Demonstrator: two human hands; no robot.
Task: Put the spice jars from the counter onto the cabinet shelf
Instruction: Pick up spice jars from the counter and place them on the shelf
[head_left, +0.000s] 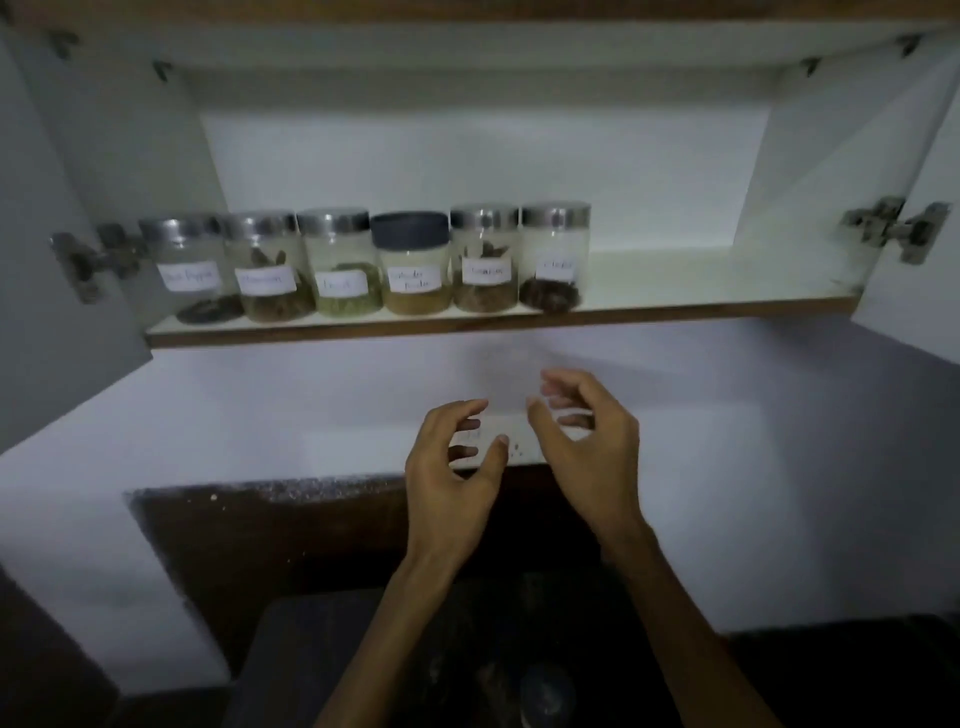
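jar labels (266, 281): blurred, unreadable | cabinet doors (31, 208): cut off at edges

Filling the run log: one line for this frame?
stage: jars shelved | jars: six in a row, shelf left part | left hand: empty, below shelf | right hand: empty, below shelf

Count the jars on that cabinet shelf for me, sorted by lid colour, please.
Silver metal lids: 5, the leftmost jar, second jar, third jar, fifth jar and rightmost jar.
Dark lid: 1, the fourth jar.
Total: 6 jars in one row on the shelf.
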